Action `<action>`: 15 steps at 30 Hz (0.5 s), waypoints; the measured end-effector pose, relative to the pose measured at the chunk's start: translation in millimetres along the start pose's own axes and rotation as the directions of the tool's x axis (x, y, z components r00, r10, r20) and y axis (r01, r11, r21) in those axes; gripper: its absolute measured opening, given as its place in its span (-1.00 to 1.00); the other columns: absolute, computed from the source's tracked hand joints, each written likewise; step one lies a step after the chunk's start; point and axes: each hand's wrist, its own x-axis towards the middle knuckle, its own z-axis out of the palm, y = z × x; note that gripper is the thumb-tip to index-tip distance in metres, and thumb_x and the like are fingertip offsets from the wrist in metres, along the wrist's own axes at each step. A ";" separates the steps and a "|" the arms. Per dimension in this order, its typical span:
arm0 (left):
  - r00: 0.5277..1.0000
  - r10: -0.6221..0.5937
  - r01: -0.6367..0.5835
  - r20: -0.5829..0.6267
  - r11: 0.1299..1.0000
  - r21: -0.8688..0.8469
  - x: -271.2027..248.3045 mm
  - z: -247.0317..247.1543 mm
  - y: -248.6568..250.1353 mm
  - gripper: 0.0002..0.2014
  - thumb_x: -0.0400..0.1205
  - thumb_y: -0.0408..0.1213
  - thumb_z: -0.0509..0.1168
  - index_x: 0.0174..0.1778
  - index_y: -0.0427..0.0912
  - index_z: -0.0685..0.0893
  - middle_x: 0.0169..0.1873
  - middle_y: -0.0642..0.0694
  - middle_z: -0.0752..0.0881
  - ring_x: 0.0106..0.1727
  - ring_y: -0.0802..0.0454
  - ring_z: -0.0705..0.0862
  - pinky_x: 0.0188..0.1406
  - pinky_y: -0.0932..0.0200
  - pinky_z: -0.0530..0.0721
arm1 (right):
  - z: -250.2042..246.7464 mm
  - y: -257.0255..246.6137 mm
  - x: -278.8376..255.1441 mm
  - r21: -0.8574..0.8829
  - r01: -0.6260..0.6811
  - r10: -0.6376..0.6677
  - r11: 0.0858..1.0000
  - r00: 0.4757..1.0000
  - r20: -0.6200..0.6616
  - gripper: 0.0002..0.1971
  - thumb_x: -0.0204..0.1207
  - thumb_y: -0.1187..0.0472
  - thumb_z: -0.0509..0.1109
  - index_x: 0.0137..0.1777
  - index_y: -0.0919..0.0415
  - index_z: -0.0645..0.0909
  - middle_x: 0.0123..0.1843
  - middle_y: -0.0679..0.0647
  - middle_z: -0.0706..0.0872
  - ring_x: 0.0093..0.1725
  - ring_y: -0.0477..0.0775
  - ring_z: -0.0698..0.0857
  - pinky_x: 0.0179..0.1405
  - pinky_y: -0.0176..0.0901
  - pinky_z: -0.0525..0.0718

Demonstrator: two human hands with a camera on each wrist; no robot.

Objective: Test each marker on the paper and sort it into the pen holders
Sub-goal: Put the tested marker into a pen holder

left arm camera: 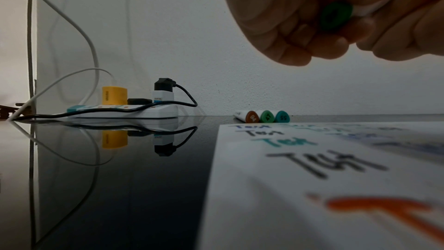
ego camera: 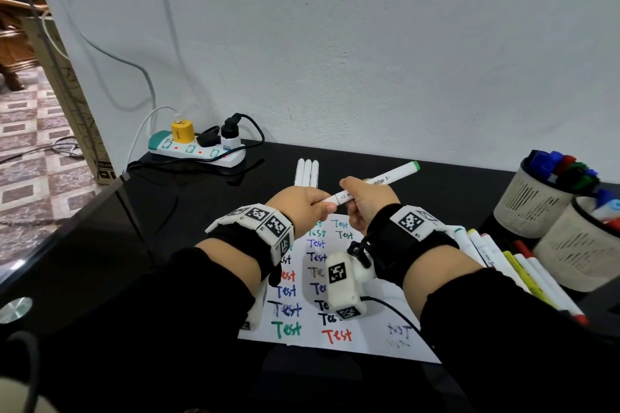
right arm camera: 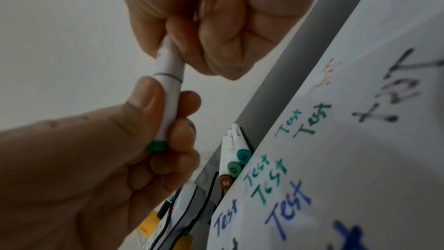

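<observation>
At centre frame, we grip the green marker (ego camera: 370, 183) in both curled hands, left hand (ego camera: 303, 203) on its cap, right hand (ego camera: 365, 198) on its barrel; uncapping likely comes next, above the paper (ego camera: 369, 329).

two forearms in long black sleeves (ego camera: 141, 318), cuffs ending short of the wrists. each wrist carries a black strap (ego camera: 396, 245) topped by a white block band printed with black-and-white square fiducial markers (ego camera: 411, 221). under the right wrist hangs a white camera housing (ego camera: 342, 282) bearing the same kind of marker on two faces, fixed by a black knob-headed clamp (ego camera: 357, 250), with a thin black cable (ego camera: 392, 310) running from its base. a white housing (ego camera: 255, 312) also shows beneath the left wrist. the left hand (ego camera: 302, 203) and right hand (ego camera: 365, 199) are bare, no gloves or rings visible.
</observation>
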 end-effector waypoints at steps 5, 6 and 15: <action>0.999 0.007 -0.008 0.032 1.000 0.026 -0.7 0.7 -0.1 -0.75 0.69 -0.10 0.18 0.13 -0.09 0.69 -0.10 -0.13 0.71 -0.22 0.05 0.55 -0.14 0.17 0.54 | -10.3 -2.6 -5.7 -0.039 -0.005 0.005 0.999 1.000 0.019 -0.59 0.45 -0.10 0.48 -0.36 0.23 0.53 -0.56 0.04 0.44 -0.69 -0.09 0.29 -0.69 -0.30 0.25; 1.000 0.011 -0.012 0.029 1.000 0.029 -1.6 -0.1 1.0 -0.76 0.69 -0.10 0.18 0.13 -0.09 0.69 -0.09 -0.13 0.71 -0.24 0.07 0.54 -0.17 0.19 0.53 | -13.6 -5.2 -6.1 -0.010 -0.007 0.007 1.000 0.999 0.031 -0.62 0.46 -0.10 0.47 -0.32 0.21 0.55 -0.57 0.04 0.45 -0.68 -0.09 0.27 -0.68 -0.31 0.23; 0.990 -0.077 0.026 0.115 0.918 0.395 -11.1 -3.8 16.1 -0.23 0.62 0.10 0.23 0.65 -0.01 0.00 0.58 -0.08 0.28 0.51 -0.04 0.40 0.37 0.09 0.45 | -55.2 -34.2 -12.9 -0.049 0.066 -0.065 0.997 0.998 0.010 -0.77 0.58 0.14 0.35 -0.29 0.20 0.58 -0.63 0.03 0.52 -0.67 -0.10 0.28 -0.73 -0.39 0.17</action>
